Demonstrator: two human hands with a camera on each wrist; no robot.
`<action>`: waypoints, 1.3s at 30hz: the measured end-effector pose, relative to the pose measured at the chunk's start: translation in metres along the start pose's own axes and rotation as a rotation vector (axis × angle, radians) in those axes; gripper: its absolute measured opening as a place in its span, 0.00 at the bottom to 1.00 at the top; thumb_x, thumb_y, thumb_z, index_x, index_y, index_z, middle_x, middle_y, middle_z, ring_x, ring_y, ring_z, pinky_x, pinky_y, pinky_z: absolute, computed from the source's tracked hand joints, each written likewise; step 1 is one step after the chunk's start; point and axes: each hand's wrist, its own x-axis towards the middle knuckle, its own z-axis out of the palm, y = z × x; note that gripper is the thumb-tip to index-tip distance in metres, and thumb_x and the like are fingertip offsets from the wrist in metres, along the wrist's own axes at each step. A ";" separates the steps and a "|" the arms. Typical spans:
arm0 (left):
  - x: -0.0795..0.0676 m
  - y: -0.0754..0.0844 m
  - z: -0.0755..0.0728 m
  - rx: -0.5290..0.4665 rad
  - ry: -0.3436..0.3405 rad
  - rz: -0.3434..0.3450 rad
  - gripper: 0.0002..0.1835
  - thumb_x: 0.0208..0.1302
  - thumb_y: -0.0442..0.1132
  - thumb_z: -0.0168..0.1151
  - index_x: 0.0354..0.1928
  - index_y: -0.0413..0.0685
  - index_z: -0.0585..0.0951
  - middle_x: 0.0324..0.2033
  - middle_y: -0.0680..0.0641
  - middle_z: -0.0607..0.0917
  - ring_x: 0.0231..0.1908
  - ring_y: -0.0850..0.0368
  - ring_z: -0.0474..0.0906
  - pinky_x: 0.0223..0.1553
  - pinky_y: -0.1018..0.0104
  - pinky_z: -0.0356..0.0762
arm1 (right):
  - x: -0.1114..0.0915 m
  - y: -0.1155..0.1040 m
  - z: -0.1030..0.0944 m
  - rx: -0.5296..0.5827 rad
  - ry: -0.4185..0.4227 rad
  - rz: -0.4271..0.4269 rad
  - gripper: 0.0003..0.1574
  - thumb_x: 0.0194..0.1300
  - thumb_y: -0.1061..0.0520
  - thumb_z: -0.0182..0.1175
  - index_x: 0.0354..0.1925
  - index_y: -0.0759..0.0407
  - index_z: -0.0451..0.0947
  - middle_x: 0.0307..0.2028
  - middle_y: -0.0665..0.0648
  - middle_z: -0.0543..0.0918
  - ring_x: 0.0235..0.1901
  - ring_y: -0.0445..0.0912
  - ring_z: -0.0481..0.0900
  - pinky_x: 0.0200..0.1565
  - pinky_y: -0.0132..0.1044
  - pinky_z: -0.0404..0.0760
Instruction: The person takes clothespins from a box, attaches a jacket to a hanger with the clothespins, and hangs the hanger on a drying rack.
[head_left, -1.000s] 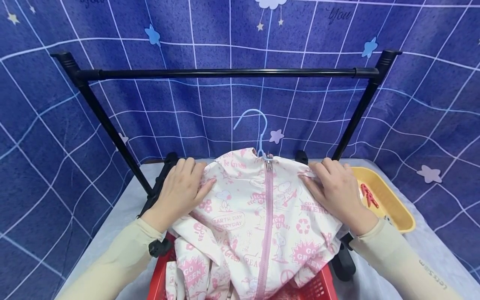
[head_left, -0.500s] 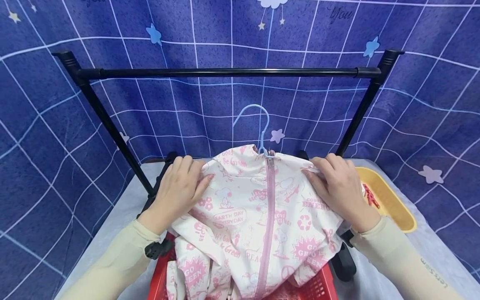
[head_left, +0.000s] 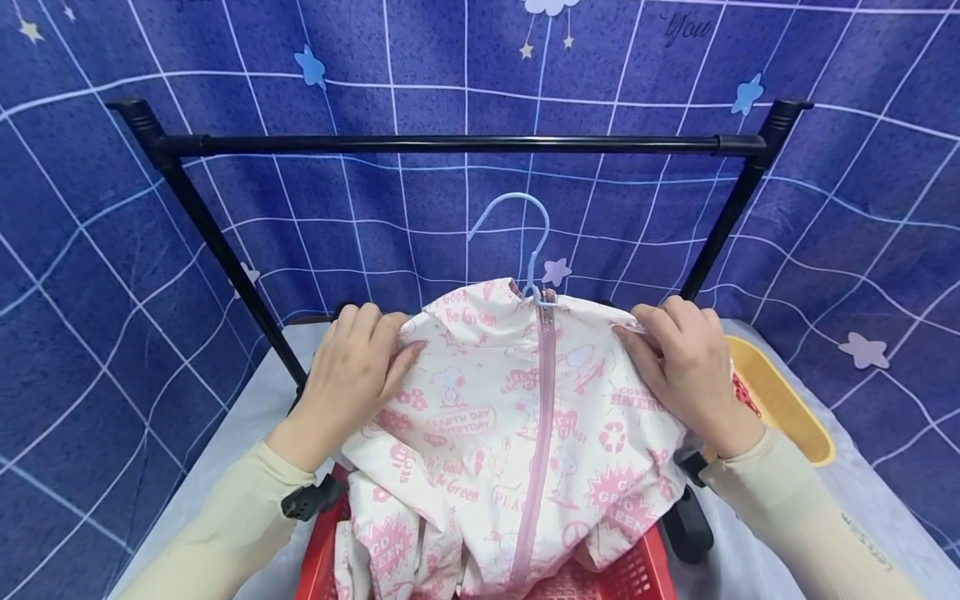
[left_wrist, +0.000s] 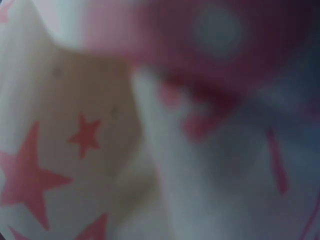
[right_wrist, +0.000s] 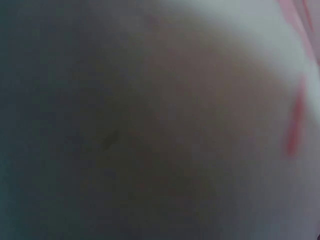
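Note:
A white jacket (head_left: 480,408) with pink prints and a pink zipper spreads between both hands in the head view. From its collar rises the hook of a light blue hanger (head_left: 546,225); the rest of the hanger is hidden inside. My left hand (head_left: 352,375) grips the jacket's left shoulder, thumb in front and fingers over the back. At the other shoulder, my right hand (head_left: 686,367) holds the cloth the same way. Blurred printed cloth (left_wrist: 190,165) fills the left wrist view. The right wrist view is dark, with blurred cloth (right_wrist: 280,100) close to the camera.
A black rack bar (head_left: 450,144) on two slanted posts stands behind and above the jacket. Under the jacket is a red basket (head_left: 660,575). A yellow tray (head_left: 787,408) with red clips (head_left: 742,396) sits at the right, partly behind the right hand.
Both hands have lifted the jacket slightly, and the hanger hook has risen toward the bar and shifted a little right. The grip on both shoulders stays the same.

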 end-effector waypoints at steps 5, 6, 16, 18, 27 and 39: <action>0.004 0.001 -0.004 0.018 0.000 -0.002 0.21 0.80 0.51 0.41 0.44 0.37 0.72 0.26 0.43 0.66 0.25 0.45 0.60 0.24 0.58 0.57 | 0.004 0.001 0.000 0.006 0.048 -0.011 0.21 0.74 0.45 0.55 0.38 0.63 0.77 0.21 0.57 0.68 0.19 0.51 0.63 0.25 0.46 0.56; 0.004 0.002 -0.005 0.020 0.005 -0.001 0.21 0.80 0.51 0.41 0.43 0.38 0.72 0.26 0.43 0.66 0.25 0.46 0.60 0.24 0.58 0.57 | 0.004 0.001 0.000 0.007 0.055 -0.012 0.22 0.74 0.45 0.55 0.38 0.63 0.76 0.21 0.57 0.67 0.18 0.51 0.63 0.25 0.45 0.56; 0.009 0.005 -0.012 0.051 0.052 0.020 0.20 0.79 0.50 0.45 0.42 0.36 0.72 0.26 0.42 0.66 0.25 0.44 0.60 0.25 0.56 0.58 | 0.009 0.001 -0.001 0.017 0.103 -0.016 0.21 0.74 0.45 0.55 0.37 0.63 0.76 0.21 0.57 0.67 0.18 0.52 0.62 0.25 0.46 0.56; 0.009 0.006 -0.013 0.054 0.063 0.022 0.20 0.79 0.50 0.45 0.42 0.36 0.73 0.25 0.42 0.67 0.24 0.44 0.60 0.25 0.56 0.58 | 0.010 0.000 -0.001 0.019 0.109 -0.014 0.21 0.74 0.45 0.55 0.37 0.63 0.76 0.21 0.57 0.67 0.18 0.52 0.62 0.25 0.46 0.55; 0.009 0.008 -0.018 0.034 0.061 0.005 0.20 0.77 0.50 0.46 0.43 0.38 0.74 0.25 0.43 0.67 0.24 0.45 0.61 0.24 0.56 0.58 | 0.014 -0.001 -0.003 0.031 0.111 -0.008 0.21 0.75 0.47 0.54 0.37 0.64 0.76 0.21 0.58 0.67 0.19 0.52 0.62 0.26 0.45 0.55; 0.011 0.010 -0.022 0.002 0.030 -0.017 0.24 0.74 0.56 0.45 0.43 0.40 0.76 0.26 0.43 0.70 0.26 0.45 0.65 0.25 0.55 0.59 | 0.011 -0.002 -0.002 0.043 0.125 -0.008 0.21 0.76 0.46 0.53 0.37 0.64 0.76 0.20 0.58 0.67 0.18 0.51 0.62 0.27 0.44 0.54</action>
